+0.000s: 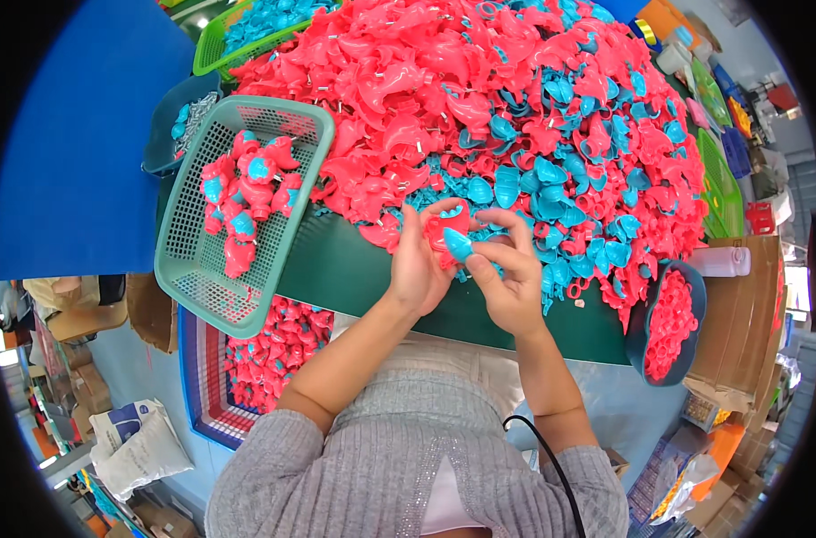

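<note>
Above the near edge of the green table, my left hand (414, 267) is closed around a pink plastic shell part (436, 235). My right hand (513, 285) pinches a small blue curved plastic piece (457, 245) between thumb and fingers. The blue piece is held against or just in front of the pink part; I cannot tell whether they are joined. Just beyond both hands lies a large heap of loose pink shell parts (394, 134) mixed with blue pieces (551, 193).
A green mesh basket (176, 242) at left holds several pink-and-blue pieces. Below it, a blue-rimmed crate (192, 377) contains more. A dark bin (161, 121) with metal screws stands far left. Right, a dark tub (652, 369) of small pink parts sits by a cardboard box (740, 314).
</note>
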Action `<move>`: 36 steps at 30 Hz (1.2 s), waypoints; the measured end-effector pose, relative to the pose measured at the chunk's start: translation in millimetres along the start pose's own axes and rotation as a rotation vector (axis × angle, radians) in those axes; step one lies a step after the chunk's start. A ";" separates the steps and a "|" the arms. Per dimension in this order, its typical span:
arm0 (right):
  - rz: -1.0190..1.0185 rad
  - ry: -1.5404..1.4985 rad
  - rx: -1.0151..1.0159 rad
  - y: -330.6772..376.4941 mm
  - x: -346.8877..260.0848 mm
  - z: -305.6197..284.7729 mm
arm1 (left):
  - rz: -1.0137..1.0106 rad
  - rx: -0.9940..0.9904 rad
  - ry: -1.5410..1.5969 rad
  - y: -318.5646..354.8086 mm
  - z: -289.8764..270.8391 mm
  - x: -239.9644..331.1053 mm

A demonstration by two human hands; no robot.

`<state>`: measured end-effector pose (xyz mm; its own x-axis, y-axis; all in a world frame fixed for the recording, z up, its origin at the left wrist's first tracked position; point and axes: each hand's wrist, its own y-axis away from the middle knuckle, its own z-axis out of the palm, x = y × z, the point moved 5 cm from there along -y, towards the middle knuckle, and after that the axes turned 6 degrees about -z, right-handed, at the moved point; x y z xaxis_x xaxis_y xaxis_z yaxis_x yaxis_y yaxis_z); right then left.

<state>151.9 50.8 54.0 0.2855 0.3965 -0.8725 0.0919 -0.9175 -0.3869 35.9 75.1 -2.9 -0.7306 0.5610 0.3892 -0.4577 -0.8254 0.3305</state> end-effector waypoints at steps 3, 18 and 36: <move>0.028 -0.048 0.039 -1.9 12.2 11.0 | -0.054 0.038 0.001 0.3 -1.6 -4.3; 0.004 0.218 -0.092 -9.5 -3.8 7.2 | -0.046 0.026 0.008 -1.5 5.2 -4.3; -0.053 0.294 -0.050 -2.5 -3.9 8.9 | -0.060 0.053 0.047 -1.5 0.8 -13.1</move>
<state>142.0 51.8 55.7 0.5420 0.4252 -0.7249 0.1592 -0.8989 -0.4082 46.6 69.0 -7.8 -0.7263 0.6044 0.3275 -0.4745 -0.7855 0.3974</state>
